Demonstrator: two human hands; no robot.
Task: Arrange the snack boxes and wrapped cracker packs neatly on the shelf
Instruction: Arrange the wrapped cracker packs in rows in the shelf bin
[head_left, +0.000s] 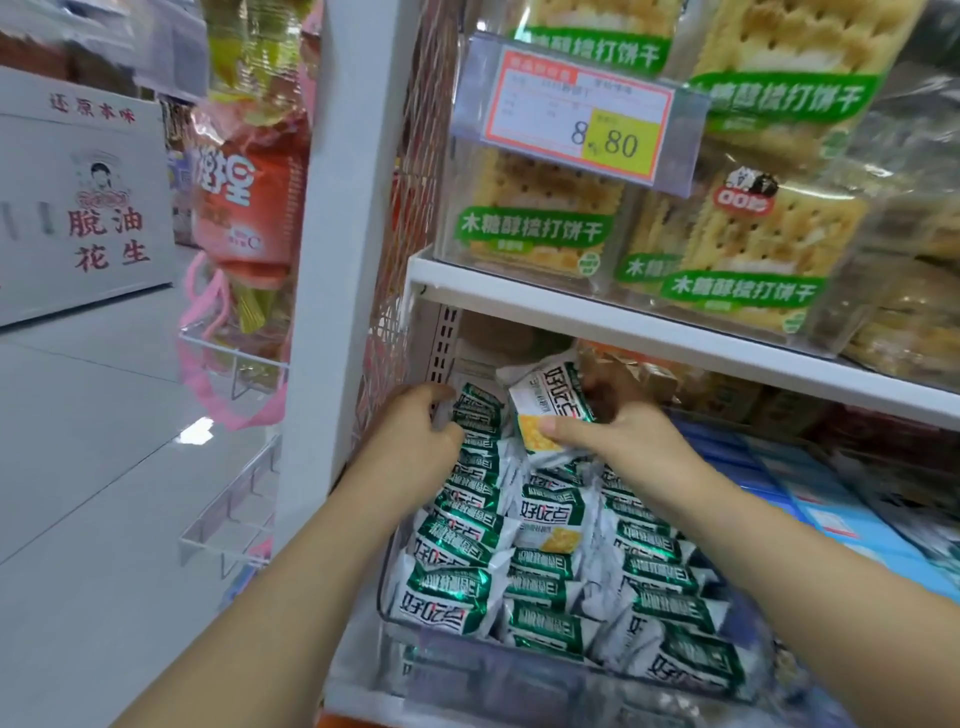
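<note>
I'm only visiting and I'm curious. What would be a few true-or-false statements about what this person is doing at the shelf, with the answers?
1. The right hand holds a wrapped cracker pack over the others. True.
2. The price tag reads 3.50. False: the price tag shows 8.80.
3. The packs in the bin are red. False: the packs in the bin are green and white.
4. The left hand is at the left row of packs, near the back. True.
5. The shelf above holds bottles. False: it holds clear bags of crackers with green labels.
</note>
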